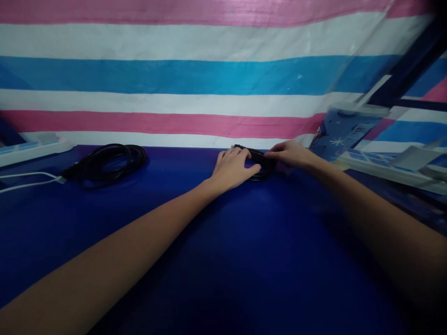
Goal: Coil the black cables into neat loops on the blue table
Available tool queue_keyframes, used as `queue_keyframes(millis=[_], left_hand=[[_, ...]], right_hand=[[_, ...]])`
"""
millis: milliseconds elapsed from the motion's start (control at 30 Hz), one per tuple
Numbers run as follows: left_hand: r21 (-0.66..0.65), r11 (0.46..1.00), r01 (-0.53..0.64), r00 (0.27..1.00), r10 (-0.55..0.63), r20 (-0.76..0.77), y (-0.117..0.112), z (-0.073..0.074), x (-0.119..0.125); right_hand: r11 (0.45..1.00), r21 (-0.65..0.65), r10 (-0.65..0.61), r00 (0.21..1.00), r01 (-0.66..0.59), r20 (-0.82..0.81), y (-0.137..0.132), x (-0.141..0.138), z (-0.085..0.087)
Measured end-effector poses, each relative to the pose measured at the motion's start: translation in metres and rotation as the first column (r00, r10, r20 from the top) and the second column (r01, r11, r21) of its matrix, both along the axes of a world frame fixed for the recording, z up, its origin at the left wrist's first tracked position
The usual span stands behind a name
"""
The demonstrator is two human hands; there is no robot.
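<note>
A coiled black cable (259, 175) lies at the far side of the blue table, close to the striped sheet. Over its left part curves my left hand (232, 167), palm down, thumb along the near side and fingers across the top, gripping the loops. At the coil's right end, my right hand (288, 153) is closed in a pinch on the cable, thumb and forefinger together. Part of the coil is hidden under my left fingers. A dark cable end (239, 146) shows just behind those fingers.
Another black cable coil (111, 165) rests on the left, beside a thin white cable (31, 176) and a white power strip (38, 149). To the right stand a blue patterned container (344, 132) and another white strip (391, 170). The striped sheet (167, 74) hangs behind the table (244, 260).
</note>
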State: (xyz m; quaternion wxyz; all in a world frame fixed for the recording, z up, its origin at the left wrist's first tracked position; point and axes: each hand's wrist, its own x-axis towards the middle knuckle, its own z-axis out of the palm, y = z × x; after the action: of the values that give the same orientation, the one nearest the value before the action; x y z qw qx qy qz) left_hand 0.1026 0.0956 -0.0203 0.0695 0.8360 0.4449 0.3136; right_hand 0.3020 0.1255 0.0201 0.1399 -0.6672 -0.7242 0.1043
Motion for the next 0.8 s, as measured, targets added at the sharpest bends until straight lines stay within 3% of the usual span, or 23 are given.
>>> queue_keyframes(millis=[167,433,633,800], left_hand=[[-0.051,0.992,-0.115,0.993,0.115,0.015,0.0,-0.001,-0.003],[-0.122,0.99,-0.067,0.984,0.045,-0.172,0.006,0.001,-0.007],[0.029,0.997,-0.074,0.967,0.079,-0.243,0.008,0.004,-0.006],[0.1,0.991,-0.09,0.948,0.116,-0.296,0.003,0.009,-0.004]], right_hand=[[0.991,0.106,0.08,0.997,-0.081,0.018,0.002,-0.001,-0.004],[0.982,0.148,0.137,0.977,-0.114,-0.16,0.004,0.0,-0.015],[0.894,0.314,0.351,0.935,-0.319,-0.05,0.007,-0.007,-0.022],[0.904,0.355,0.258,0.966,-0.24,-0.003,0.006,-0.012,-0.029]])
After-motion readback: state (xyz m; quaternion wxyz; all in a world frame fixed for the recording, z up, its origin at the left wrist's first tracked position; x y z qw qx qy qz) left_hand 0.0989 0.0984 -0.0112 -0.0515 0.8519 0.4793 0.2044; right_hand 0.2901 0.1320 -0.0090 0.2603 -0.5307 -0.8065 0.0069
